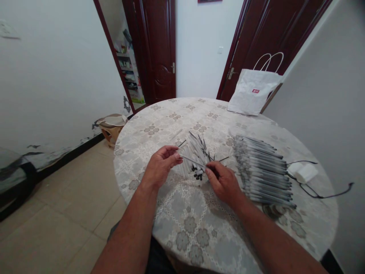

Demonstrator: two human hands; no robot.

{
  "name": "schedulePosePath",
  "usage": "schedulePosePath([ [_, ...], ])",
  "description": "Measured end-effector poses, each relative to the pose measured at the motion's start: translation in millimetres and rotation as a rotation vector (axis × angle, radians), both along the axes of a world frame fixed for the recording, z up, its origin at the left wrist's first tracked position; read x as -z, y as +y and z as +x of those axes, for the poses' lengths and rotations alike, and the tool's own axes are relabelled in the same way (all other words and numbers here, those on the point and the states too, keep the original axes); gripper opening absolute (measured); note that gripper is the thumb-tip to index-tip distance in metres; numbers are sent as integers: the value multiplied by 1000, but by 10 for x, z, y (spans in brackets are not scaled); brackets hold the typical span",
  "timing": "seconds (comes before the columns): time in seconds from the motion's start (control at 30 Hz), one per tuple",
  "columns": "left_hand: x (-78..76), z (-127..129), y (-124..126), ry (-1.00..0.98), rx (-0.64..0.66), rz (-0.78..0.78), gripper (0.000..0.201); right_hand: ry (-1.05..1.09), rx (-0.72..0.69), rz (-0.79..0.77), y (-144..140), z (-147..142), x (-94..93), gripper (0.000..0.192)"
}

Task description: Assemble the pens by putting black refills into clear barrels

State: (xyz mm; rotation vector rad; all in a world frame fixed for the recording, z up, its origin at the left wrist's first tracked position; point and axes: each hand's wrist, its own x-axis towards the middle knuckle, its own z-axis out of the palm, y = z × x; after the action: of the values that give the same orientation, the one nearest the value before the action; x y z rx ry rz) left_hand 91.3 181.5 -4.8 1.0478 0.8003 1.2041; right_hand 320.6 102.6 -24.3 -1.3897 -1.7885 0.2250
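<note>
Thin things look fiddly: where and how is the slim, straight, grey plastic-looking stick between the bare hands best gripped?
Probably pinch the bare middle of the slim grey stick from above: the left hand and right hand are at its ends, and loose white and black sticks lie beneath.

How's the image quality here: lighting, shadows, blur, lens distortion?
Head view: soft, fairly even light, with a diffuse shadow on the patterned tablecloth beneath the right hand; head view: the left end of the stacked pen-like sticks looks smeared; head view: the right-hand door leans steeply, likely wide-angle distortion, and the top-right corner darkens.
</note>
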Motion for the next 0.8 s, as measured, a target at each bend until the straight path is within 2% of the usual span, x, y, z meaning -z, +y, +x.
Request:
schedulePosePath([
  [0.1,-24,-26,-1,-103,-5,-44,39,-6,-10,6,-6,-15,24,16],
  [0.3,-67,-54,-1,-134,-53,-51,47,16,34,22,-16,-8,21,16],
  [0.57,-63,-35,-3,-44,-37,-59,56,-17,21,21,-3,-33,24,15],
  [0.8,-36,-39,15,-26,-58,-59,56,-12,47,39,-16,-7,22,17],
])
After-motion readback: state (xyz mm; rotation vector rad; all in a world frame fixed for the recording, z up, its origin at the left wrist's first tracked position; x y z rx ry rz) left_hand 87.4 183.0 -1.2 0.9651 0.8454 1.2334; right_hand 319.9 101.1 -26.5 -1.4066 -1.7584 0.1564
